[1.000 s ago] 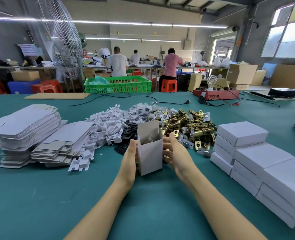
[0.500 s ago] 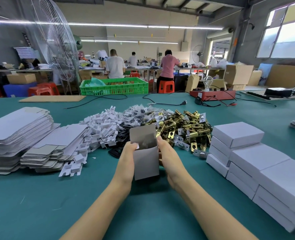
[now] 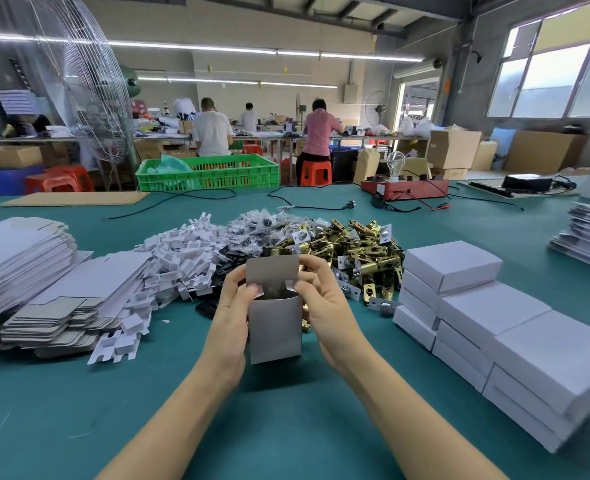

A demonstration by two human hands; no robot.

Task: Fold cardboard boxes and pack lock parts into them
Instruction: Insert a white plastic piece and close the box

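Your left grip (image 3: 233, 313) and right grip (image 3: 324, 303) hold the upright open box (image 3: 275, 332) between them, fingers pinching its top flaps.

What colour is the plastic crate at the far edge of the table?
Bright green crate, clearest in the head view.

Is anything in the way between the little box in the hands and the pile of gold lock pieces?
Nothing visible is. The open box is held by the left hand and right hand just in front of the brass lock parts.
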